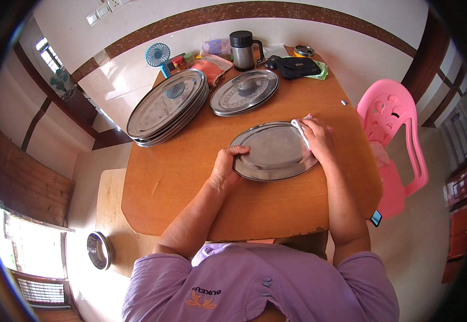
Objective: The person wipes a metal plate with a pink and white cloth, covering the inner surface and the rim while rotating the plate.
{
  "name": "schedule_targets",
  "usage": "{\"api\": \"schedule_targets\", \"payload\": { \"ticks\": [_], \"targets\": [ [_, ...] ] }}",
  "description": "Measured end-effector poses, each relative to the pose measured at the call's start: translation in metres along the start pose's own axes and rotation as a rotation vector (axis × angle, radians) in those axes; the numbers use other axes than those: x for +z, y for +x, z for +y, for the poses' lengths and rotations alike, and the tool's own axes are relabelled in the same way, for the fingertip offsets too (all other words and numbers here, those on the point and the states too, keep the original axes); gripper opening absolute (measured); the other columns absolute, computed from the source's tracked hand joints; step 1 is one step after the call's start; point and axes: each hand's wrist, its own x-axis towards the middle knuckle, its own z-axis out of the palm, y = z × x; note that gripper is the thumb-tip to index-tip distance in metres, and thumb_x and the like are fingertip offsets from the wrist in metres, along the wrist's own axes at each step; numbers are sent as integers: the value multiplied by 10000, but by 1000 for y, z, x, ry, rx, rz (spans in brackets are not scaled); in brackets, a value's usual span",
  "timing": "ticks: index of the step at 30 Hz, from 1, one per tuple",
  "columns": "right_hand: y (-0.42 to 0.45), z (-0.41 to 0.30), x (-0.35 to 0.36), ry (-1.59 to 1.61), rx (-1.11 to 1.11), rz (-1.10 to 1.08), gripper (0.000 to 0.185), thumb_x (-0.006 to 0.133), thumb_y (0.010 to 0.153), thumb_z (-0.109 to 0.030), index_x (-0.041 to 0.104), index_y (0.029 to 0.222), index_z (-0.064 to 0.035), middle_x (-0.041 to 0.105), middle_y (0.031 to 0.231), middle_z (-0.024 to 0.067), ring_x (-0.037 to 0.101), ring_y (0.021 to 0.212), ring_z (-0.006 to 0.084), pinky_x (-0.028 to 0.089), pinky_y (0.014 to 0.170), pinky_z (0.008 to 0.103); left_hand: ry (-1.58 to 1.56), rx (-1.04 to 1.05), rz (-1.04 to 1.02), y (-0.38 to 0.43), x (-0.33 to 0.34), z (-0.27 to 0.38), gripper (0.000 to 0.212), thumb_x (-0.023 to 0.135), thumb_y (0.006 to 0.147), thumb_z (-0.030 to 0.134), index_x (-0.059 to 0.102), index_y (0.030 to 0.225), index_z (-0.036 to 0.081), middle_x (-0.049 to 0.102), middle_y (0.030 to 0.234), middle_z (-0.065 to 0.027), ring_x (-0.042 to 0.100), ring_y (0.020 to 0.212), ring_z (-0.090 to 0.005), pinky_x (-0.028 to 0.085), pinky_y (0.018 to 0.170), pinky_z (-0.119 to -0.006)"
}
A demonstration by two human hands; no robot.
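Note:
An oval stainless steel platter (273, 149) is in front of me above the wooden table (169, 201). My left hand (228, 164) grips its left end, thumb on top and fingers beneath. In my right hand (318, 137) is a white and pink cloth (301, 131), pressed against the platter's right rim. Behind the platter lies a short stack of smaller oval steel platters (244, 91). To the left, a taller stack of larger oval steel platters (169, 104) reaches the table's left edge.
Along the wall stand a blue handheld fan (157, 55), a steel mug with black lid (243, 52), an orange cloth (211, 68) and a black pouch (299, 67). A pink plastic chair (390, 112) is at the right. Steel bowls (99, 250) sit on a lower wooden surface (112, 193) at left.

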Motion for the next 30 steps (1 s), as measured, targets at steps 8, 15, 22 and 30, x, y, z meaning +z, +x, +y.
{"api": "schedule_targets", "payload": {
  "ticks": [8,15,22,30],
  "targets": [
    [-1,-3,-1,-15,-24,3,234,554,901,-172,685,1058,-57,663,1087,120,599,1056,305,454,934,399,17,16,6,1,-2,0,321,640,811,72,577,1093,-69,640,1028,-159,615,939,-299,512,917,-431],
    [-1,2,3,-2,-165,42,192,587,865,-146,696,1009,-80,672,1047,76,619,1023,274,456,927,398,3,-2,-1,4,-3,-1,292,642,810,69,585,1064,-62,642,984,-145,619,911,-290,521,900,-430],
    [-5,-21,5,-8,-302,2,186,597,849,-141,701,1002,-121,669,1075,24,620,1041,224,450,909,388,3,-4,50,-5,5,1,232,640,813,64,606,1017,-42,641,967,-138,620,903,-290,522,903,-431],
    [-2,1,6,-138,-5,2,229,585,877,-190,694,1066,-123,663,1151,52,589,1148,243,434,935,426,23,11,12,8,-8,-2,198,626,818,49,618,998,-34,643,978,-140,624,910,-291,526,899,-438]
  ]
}}
